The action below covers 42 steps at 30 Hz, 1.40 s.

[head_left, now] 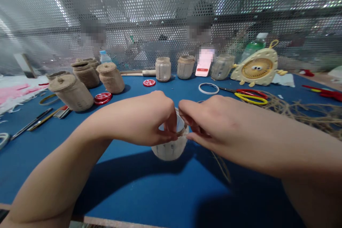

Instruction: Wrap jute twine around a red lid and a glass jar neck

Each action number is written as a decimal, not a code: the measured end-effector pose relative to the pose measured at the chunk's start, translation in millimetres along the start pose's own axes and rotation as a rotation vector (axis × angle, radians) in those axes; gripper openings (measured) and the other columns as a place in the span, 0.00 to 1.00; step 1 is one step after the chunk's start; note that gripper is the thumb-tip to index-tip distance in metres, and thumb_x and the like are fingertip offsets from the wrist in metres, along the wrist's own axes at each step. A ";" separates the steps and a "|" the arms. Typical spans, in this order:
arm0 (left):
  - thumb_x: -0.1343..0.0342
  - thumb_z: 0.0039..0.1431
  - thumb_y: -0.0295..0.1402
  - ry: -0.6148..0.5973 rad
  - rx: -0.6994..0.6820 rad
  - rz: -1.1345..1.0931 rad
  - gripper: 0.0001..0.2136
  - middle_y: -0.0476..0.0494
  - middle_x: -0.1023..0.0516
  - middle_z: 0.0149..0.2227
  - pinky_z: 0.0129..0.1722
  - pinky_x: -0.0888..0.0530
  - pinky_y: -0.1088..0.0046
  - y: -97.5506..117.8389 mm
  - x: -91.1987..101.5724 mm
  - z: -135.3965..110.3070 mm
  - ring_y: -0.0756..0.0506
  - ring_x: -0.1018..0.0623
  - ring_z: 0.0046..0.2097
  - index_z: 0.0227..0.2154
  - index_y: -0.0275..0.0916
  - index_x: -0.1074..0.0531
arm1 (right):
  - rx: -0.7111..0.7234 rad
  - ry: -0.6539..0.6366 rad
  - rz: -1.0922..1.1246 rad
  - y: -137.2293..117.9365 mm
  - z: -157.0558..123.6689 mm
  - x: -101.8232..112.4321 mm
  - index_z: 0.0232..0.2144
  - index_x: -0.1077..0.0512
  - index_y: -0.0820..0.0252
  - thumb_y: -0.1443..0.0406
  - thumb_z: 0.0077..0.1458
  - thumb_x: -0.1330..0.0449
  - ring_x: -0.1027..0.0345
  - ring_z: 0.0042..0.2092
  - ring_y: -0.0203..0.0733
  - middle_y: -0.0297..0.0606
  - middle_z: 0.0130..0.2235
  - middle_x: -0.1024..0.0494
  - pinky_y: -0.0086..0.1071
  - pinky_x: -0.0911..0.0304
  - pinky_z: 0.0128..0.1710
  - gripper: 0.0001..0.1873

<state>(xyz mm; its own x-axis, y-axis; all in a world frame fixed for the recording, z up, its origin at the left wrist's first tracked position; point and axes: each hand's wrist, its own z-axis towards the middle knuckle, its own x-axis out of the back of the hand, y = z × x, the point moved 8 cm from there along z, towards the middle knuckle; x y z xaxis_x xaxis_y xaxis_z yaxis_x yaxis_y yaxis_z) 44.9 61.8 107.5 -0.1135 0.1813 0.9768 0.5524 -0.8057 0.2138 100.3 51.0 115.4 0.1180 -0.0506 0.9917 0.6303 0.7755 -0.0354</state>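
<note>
Blue tabletop (149, 188) carries an upright jar (169, 151), left hand (140, 121) and right hand (213, 123) pinching its rim (180, 125) from opposite sides.

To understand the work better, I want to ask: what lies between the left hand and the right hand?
In the head view, a pale glass jar stands on the blue table between the left hand and the right hand; both hands touch its rim.

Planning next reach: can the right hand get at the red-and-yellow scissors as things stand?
Probably yes: the right hand is at the rim of the glass jar, the scissors lie just ahead, nothing visible between. It must leave the jar.
</note>
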 end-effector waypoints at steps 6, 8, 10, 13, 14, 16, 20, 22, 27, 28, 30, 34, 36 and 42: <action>0.48 0.50 0.30 -0.009 0.044 0.025 0.06 0.52 0.23 0.25 0.27 0.35 0.80 -1.9 0.6 -1.9 0.52 0.26 0.28 0.26 0.41 0.25 | -0.006 -0.005 -0.021 0.6 -0.5 -0.7 0.29 0.36 0.59 0.68 0.52 0.51 0.44 0.23 0.33 0.33 0.25 0.33 0.27 0.57 0.21 0.04; 0.47 0.50 0.32 -0.026 0.041 0.007 0.06 0.52 0.23 0.27 0.28 0.35 0.80 -3.6 0.8 -3.4 0.52 0.26 0.28 0.28 0.42 0.25 | -0.005 -0.003 -0.024 0.4 -0.6 -0.3 0.29 0.35 0.59 0.68 0.52 0.50 0.43 0.24 0.34 0.34 0.25 0.33 0.27 0.56 0.21 0.04; 0.46 0.50 0.34 -0.036 0.037 0.001 0.06 0.53 0.22 0.28 0.29 0.34 0.80 -5.3 2.2 -5.4 0.52 0.25 0.29 0.30 0.43 0.26 | -0.005 0.009 -0.018 0.2 -0.7 0.9 0.29 0.35 0.60 0.68 0.52 0.50 0.42 0.24 0.34 0.34 0.25 0.32 0.27 0.55 0.22 0.05; 0.46 0.50 0.35 -0.017 0.038 0.012 0.06 0.52 0.22 0.30 0.31 0.34 0.79 -5.5 5.7 -7.4 0.51 0.25 0.31 0.31 0.43 0.26 | 0.002 0.020 0.005 -1.0 -1.1 1.9 0.30 0.34 0.60 0.67 0.52 0.50 0.42 0.24 0.35 0.35 0.25 0.32 0.27 0.54 0.22 0.06; 0.46 0.50 0.35 -0.010 0.039 0.015 0.07 0.52 0.22 0.30 0.32 0.34 0.78 -4.5 6.0 -7.3 0.51 0.25 0.32 0.31 0.43 0.26 | 0.003 0.019 0.011 -1.3 -1.2 1.9 0.30 0.34 0.60 0.67 0.52 0.51 0.41 0.24 0.35 0.35 0.25 0.31 0.27 0.53 0.22 0.06; 0.47 0.51 0.36 0.003 0.036 0.018 0.07 0.52 0.22 0.31 0.35 0.33 0.77 -1.3 4.8 -6.0 0.51 0.25 0.32 0.31 0.43 0.27 | -0.002 0.016 0.012 -1.2 -1.4 1.5 0.30 0.34 0.60 0.67 0.52 0.51 0.41 0.24 0.35 0.35 0.25 0.31 0.27 0.53 0.22 0.07; 0.48 0.52 0.36 0.055 0.032 0.042 0.07 0.52 0.23 0.28 0.46 0.36 0.70 3.9 0.6 -0.8 0.50 0.26 0.31 0.30 0.41 0.27 | -0.006 0.061 0.003 0.1 -1.1 4.2 0.29 0.34 0.60 0.66 0.51 0.50 0.41 0.24 0.35 0.34 0.23 0.31 0.27 0.53 0.22 0.06; 0.48 0.52 0.35 0.083 0.033 0.065 0.06 0.52 0.24 0.26 0.49 0.38 0.66 4.5 -0.7 1.0 0.50 0.26 0.30 0.29 0.41 0.27 | 0.002 0.086 0.001 0.2 -0.7 5.8 0.29 0.33 0.60 0.66 0.51 0.49 0.40 0.24 0.35 0.33 0.23 0.31 0.27 0.52 0.22 0.05; 0.49 0.52 0.32 0.117 0.012 0.119 0.05 0.53 0.25 0.23 0.48 0.39 0.64 6.3 -0.3 2.0 0.50 0.27 0.28 0.26 0.41 0.28 | 0.012 0.081 -0.030 -1.1 0.2 5.7 0.30 0.33 0.59 0.66 0.51 0.49 0.39 0.24 0.35 0.34 0.24 0.30 0.27 0.51 0.23 0.05; 0.49 0.51 0.32 0.118 0.009 0.123 0.05 0.53 0.25 0.23 0.47 0.37 0.65 6.7 0.2 1.9 0.51 0.28 0.28 0.26 0.41 0.28 | 0.011 0.078 -0.034 -1.3 0.2 5.6 0.30 0.33 0.59 0.66 0.52 0.50 0.39 0.24 0.35 0.34 0.24 0.30 0.27 0.51 0.23 0.06; 0.49 0.51 0.31 0.115 0.007 0.118 0.05 0.52 0.25 0.24 0.42 0.35 0.69 7.3 1.1 2.1 0.51 0.28 0.27 0.26 0.40 0.28 | 0.008 0.073 -0.035 -1.4 0.3 5.2 0.30 0.33 0.59 0.66 0.52 0.50 0.39 0.24 0.35 0.34 0.24 0.30 0.27 0.51 0.23 0.06; 0.48 0.50 0.30 0.077 -0.007 0.068 0.04 0.53 0.25 0.24 0.30 0.35 0.76 7.5 1.1 2.8 0.52 0.28 0.26 0.25 0.39 0.28 | 0.010 0.081 -0.026 -1.3 0.1 5.2 0.29 0.33 0.60 0.65 0.52 0.50 0.39 0.24 0.35 0.34 0.24 0.31 0.28 0.51 0.23 0.07; 0.48 0.49 0.29 0.059 -0.013 0.041 0.04 0.53 0.25 0.24 0.27 0.36 0.78 7.0 1.3 2.7 0.53 0.29 0.26 0.24 0.39 0.28 | 0.012 0.086 -0.015 -1.4 0.3 5.6 0.29 0.33 0.59 0.65 0.52 0.50 0.39 0.24 0.35 0.34 0.24 0.31 0.28 0.51 0.23 0.07; 0.47 0.47 0.27 0.042 -0.016 0.022 0.04 0.53 0.25 0.23 0.25 0.37 0.79 5.7 2.0 0.2 0.53 0.28 0.25 0.24 0.40 0.27 | 0.024 0.041 -0.017 -3.3 0.3 2.9 0.27 0.33 0.60 0.65 0.52 0.49 0.40 0.24 0.35 0.35 0.23 0.31 0.28 0.52 0.23 0.07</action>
<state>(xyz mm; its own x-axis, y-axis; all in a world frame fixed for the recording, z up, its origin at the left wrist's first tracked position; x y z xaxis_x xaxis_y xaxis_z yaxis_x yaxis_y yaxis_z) 48.0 57.6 110.7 -0.1363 0.1401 0.9807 0.5416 -0.8184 0.1922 98.3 48.5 118.3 0.1389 -0.0888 0.9863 0.6139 0.7892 -0.0154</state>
